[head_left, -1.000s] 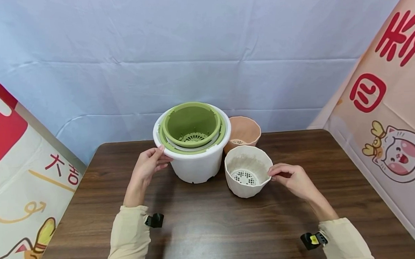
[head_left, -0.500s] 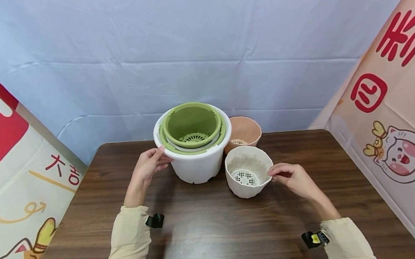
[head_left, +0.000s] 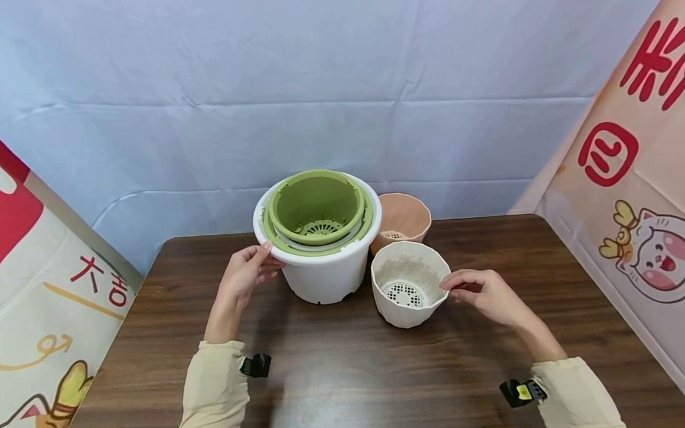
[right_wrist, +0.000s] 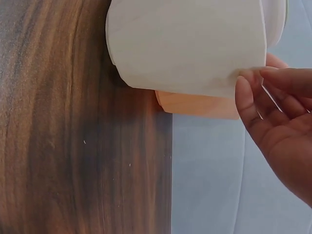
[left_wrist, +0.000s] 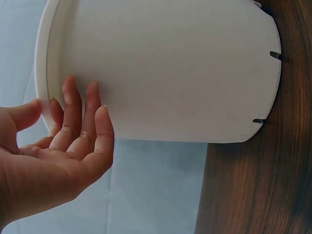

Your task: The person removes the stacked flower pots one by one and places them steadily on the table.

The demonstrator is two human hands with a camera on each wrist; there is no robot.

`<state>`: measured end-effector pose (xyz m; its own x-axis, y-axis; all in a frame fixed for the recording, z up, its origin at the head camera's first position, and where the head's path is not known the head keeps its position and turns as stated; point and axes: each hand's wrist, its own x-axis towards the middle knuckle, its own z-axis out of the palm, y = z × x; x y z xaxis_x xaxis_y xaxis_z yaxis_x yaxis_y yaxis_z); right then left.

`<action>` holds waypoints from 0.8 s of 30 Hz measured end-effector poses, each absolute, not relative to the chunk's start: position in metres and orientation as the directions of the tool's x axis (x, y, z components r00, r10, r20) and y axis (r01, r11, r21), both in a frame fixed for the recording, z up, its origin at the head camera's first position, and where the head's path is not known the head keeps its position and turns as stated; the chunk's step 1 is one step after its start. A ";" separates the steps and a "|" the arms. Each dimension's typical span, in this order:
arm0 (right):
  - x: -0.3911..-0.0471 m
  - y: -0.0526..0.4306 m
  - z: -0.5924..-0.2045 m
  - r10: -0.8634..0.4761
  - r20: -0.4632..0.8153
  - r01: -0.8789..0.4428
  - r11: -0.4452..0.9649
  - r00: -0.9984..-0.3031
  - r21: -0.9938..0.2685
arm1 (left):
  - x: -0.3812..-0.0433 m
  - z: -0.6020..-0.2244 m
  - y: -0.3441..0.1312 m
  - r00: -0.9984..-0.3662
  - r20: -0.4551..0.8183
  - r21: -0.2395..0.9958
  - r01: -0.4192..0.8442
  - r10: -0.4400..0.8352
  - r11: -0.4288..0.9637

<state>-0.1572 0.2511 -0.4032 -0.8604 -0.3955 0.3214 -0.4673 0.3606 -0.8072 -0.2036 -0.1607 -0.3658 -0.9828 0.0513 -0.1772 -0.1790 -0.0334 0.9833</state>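
A large white flower pot (head_left: 325, 281) stands upright on the table, with a green pot (head_left: 319, 205) and other pots nested inside it. My left hand (head_left: 247, 272) pinches the white pot's rim at its left front; in the left wrist view the thumb is on the rim and the fingers (left_wrist: 73, 112) lie beneath it. To the right stands a smaller off-white faceted pot (head_left: 405, 316) with a perforated bottom. My right hand (head_left: 484, 294) pinches its rim on the right side. Behind it is an orange faceted pot (head_left: 407, 215), partly hidden by the other two.
The dark wooden table (head_left: 337, 390) carries the pots near its back edge. A pale blue cloth (head_left: 337, 69) hangs behind it. Printed banners flank the table, a left banner (head_left: 51, 293) and a right banner (head_left: 620, 229).
Both hands stay where they were on the two rims. The pots have not visibly moved; only the right forearm has shifted very slightly.
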 end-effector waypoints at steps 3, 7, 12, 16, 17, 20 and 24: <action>-0.156 0.251 -0.400 -0.390 0.293 -0.443 0.382 -0.873 -0.811 | -0.204 -0.366 -0.161 -0.983 -0.176 0.984 -0.177 0.050 -0.027; -0.155 0.249 -0.395 -0.372 0.254 -0.406 0.417 -0.893 -0.813 | -0.204 -0.367 -0.161 -0.983 -0.176 0.984 -0.177 0.046 -0.013; -0.156 0.248 -0.391 -0.355 0.235 -0.387 0.452 -0.905 -0.804 | -0.204 -0.367 -0.161 -0.983 -0.180 0.984 -0.180 0.044 -0.006; -0.157 0.248 -0.387 -0.336 0.246 -0.388 0.469 -0.909 -0.793 | -0.205 -0.368 -0.161 -0.983 -0.179 0.984 -0.179 0.042 -0.007; -0.158 0.248 -0.386 -0.332 0.248 -0.389 0.476 -0.910 -0.789 | -0.205 -0.368 -0.161 -0.983 -0.179 0.984 -0.179 0.042 -0.006; -0.159 0.249 -0.383 -0.327 0.262 -0.399 0.488 -0.908 -0.777 | -0.204 -0.368 -0.161 -0.983 -0.180 0.984 -0.180 0.041 -0.004; -0.161 0.249 -0.380 -0.323 0.270 -0.405 0.496 -0.907 -0.768 | -0.204 -0.367 -0.161 -0.983 -0.181 0.983 -0.182 0.042 -0.003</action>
<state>-0.1611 0.2486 -0.3797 -0.9069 -0.3233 0.2700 -0.4055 0.4962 -0.7677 -0.2042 -0.1611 -0.3670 -0.9825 0.0416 -0.1815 -0.1818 -0.0029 0.9833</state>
